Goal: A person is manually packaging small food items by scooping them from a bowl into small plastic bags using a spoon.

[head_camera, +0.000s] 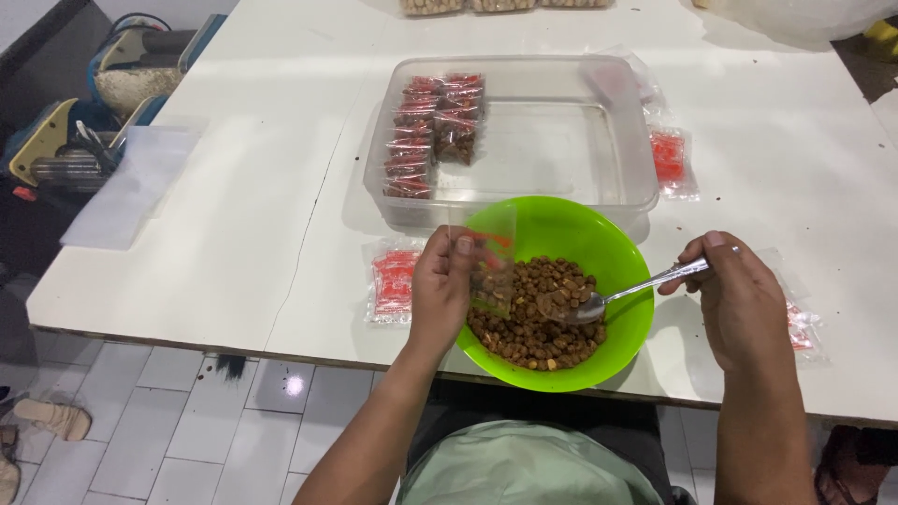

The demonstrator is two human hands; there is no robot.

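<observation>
Filling a clear pouch over the green bowl [613, 245]

Left hand [440, 285] pinches a thin plastic pouch [493, 271] above glossy brown nuts [533, 327]; right hand [739, 295] grips a metal spoon [617, 295], its scoop loaded, inside the bowl's round rim.

I see a white table [234, 187] carrying a green bowl [613, 257] at its near edge, a clear tub [617, 122] farther back, red sachets [393, 285] left and right

A broad white flat-topped counter [234, 187] with a thin dark edge fills most of the view under bright even light, standing over a floor of pale grey rectangular tiles [168, 430] with dark grout lines, while a beige sandal [51, 418] lies on the tiles at far left.
</observation>
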